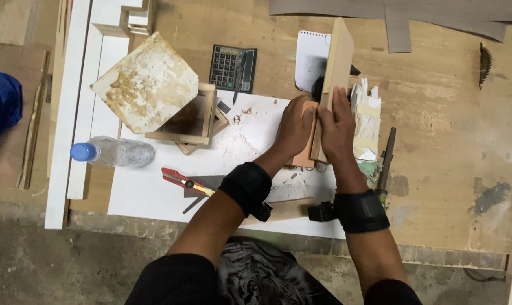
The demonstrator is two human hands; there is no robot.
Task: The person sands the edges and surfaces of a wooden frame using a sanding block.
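My left hand (294,127) presses flat on a small brown wooden piece (304,158) lying on a white sheet (154,195). My right hand (336,127) holds a tall wooden board (338,53) standing upright on edge against that piece. Both wrists wear black bands. The joint between board and flat piece is hidden under my fingers.
A small wooden box frame (197,121) with a stained square panel (146,82) stands at left. Near it lie a calculator (232,68), a plastic bottle (114,151) and a red utility knife (182,181). A notepad (311,56), white gloves (367,121) and a dark tool (387,158) lie beside the board.
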